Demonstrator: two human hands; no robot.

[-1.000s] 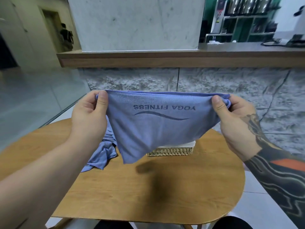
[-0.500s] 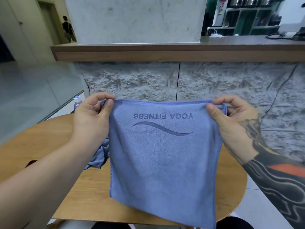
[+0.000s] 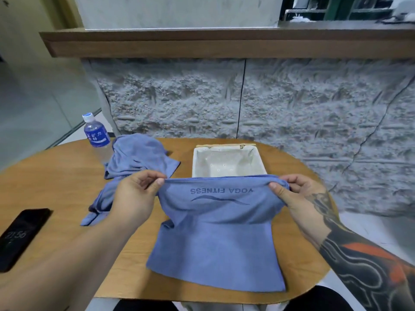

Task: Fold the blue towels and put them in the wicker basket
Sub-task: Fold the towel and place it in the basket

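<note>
Water bottle (image 3: 95, 134) stands behind the crumpled blue heap (image 3: 138, 157) on your left; a dark phone (image 3: 21, 236) lies on the wooden table (image 3: 56, 176). Your left hand (image 3: 134, 198) and right hand (image 3: 302, 199) each pinch a top corner of the soft blue towel (image 3: 215, 245), lower half draped on the wood, raised edge hiding the near rim of the white-lined wicker basket (image 3: 225, 146).

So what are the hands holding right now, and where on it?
A blue towel, pinched at its two top corners: left hand on one, right hand on the other.
</note>
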